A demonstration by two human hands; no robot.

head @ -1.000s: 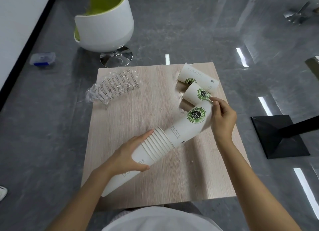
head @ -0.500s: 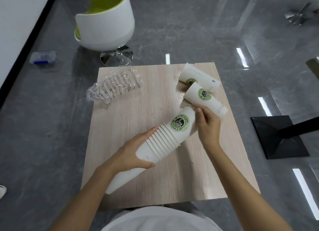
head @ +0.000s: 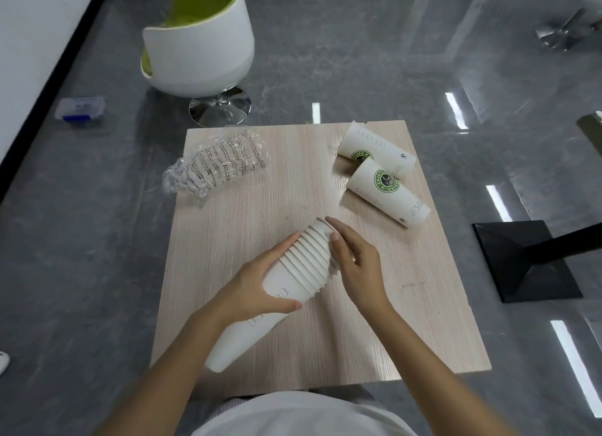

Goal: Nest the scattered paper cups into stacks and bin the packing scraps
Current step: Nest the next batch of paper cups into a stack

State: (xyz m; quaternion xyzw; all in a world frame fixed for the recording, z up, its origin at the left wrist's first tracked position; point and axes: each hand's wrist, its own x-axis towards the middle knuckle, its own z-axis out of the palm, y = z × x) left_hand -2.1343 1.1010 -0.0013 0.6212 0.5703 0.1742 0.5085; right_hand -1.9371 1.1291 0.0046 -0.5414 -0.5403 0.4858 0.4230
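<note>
A stack of nested white paper cups [head: 294, 277] lies tilted over the middle of the wooden table [head: 407, 321], rims pointing up and away. My left hand [head: 257, 285] grips the stack around its body. My right hand [head: 353, 261] presses against the rim end, fingers curled on the topmost cup. Two loose white cups with green logos lie on their sides at the back right: the nearer cup [head: 387, 194] and the farther cup [head: 376, 150] touch each other. A crumpled clear plastic wrapper [head: 216, 167] with black print rests on the back left corner, overhanging the edge.
A white swivel chair [head: 198, 41] with a green seat stands beyond the table. A small blue and white box [head: 79, 108] lies on the grey floor at left. A black table base [head: 524, 259] sits on the floor at right.
My right hand pushed the logo cup down into the stack until only its rim shows. The stack shifted toward the table's middle, held by my left hand throughout.
</note>
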